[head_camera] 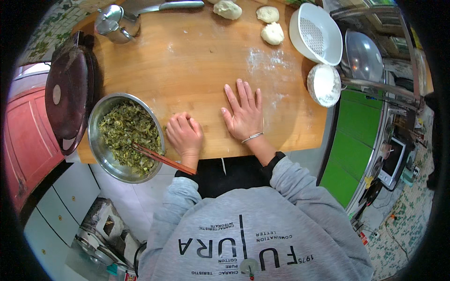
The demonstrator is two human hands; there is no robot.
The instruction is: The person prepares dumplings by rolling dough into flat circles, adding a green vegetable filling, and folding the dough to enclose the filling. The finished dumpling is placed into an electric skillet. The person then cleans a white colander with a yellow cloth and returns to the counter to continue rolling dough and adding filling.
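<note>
My left hand [185, 135] rests at the near edge of the wooden board [197, 59], its fingers curled, with nothing seen in it. My right hand [245, 114], a silver bangle at its wrist, lies on the board with the fingers spread and holds nothing. Left of my left hand is a steel bowl [92, 140] of chopped green filling [130, 133]. Red-brown chopsticks [161, 159] lean in it, their ends near my left wrist. Pieces of dough [272, 33] lie at the far side of the board. White flour [269, 59] dusts the wood beyond my right hand.
A dark round electric griddle [68, 95] stands at the left edge. Farther back are a steel lidded pot [117, 24] and a knife [181, 5]. At the right are a white plastic basket [299, 38], a bowl of flour [323, 84] and a metal basin [364, 56].
</note>
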